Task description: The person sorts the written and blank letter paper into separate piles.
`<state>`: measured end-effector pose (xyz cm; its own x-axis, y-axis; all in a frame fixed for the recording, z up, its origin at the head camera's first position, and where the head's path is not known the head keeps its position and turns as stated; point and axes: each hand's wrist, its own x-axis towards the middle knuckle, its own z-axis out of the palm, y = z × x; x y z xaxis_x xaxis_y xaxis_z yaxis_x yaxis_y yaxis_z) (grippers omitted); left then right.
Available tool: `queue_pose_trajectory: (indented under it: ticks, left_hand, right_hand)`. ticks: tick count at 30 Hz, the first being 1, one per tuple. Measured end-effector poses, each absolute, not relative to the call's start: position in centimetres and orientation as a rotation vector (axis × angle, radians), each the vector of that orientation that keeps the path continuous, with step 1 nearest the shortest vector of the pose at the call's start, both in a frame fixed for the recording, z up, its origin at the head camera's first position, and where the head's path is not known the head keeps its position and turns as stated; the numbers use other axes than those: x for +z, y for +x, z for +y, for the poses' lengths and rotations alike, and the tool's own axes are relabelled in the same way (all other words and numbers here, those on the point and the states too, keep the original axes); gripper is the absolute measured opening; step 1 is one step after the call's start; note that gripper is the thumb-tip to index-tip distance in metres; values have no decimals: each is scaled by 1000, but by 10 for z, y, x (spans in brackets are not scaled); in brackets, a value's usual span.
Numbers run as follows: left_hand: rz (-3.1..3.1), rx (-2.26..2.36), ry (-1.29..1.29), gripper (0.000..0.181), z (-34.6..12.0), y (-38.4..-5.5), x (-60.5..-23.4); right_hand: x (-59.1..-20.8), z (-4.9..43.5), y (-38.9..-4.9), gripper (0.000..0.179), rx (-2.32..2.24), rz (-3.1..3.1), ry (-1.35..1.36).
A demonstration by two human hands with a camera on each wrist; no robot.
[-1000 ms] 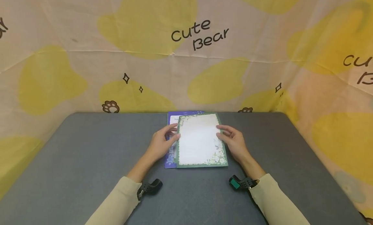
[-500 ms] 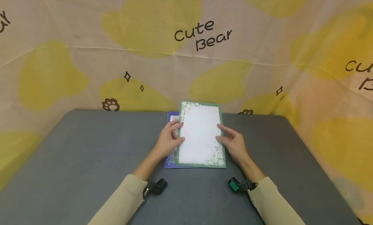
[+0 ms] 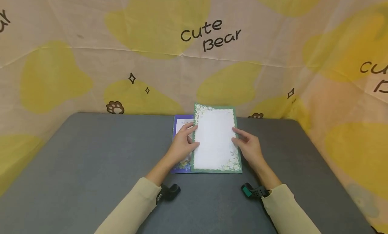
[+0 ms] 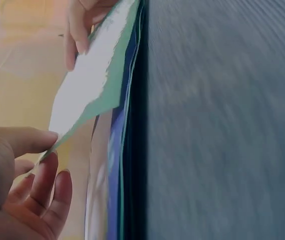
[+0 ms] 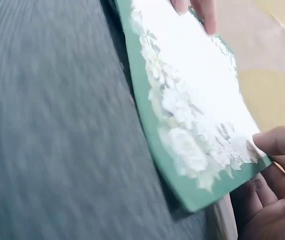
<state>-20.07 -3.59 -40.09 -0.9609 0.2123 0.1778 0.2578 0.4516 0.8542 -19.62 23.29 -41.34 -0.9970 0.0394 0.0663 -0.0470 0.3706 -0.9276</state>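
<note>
A sheet of paper point(image 3: 215, 139) with a green border and white flowers is held up by its two long sides. My left hand point(image 3: 183, 144) pinches its left edge between thumb and fingers, and my right hand point(image 3: 248, 146) pinches the right edge the same way. In the left wrist view the sheet point(image 4: 87, 80) stands clear of the stack at its near corner. Under it lies purple-bordered paper point(image 3: 182, 166) with printed flowers, showing along the left side. The right wrist view shows the sheet's flowered corner point(image 5: 182, 150) close to the right thumb.
The papers lie on a grey table point(image 3: 91, 159), near its back edge. Behind the table hangs a cloth point(image 3: 157, 68) with yellow patches and "cute bear" lettering. Each wrist bears a black strap device, such as the right one point(image 3: 254, 191).
The green-bordered sheet has tilted up at its far edge, then shifted to the right, along with both hands. More of the purple-bordered paper shows at its left.
</note>
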Motion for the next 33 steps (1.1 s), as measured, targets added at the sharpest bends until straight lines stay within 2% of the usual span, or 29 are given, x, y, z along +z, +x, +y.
queue_pose_trajectory:
  ticks: [21, 33]
  left_hand:
    - [-2734, -1545, -440, 67, 40, -215, -392]
    - [-2838, -1440, -395, 65, 69, -217, -397]
  right_hand:
    - [-390, 292, -193, 48, 1486, -2570, -179]
    - [-392, 313, -194, 50, 1503, -2571, -208]
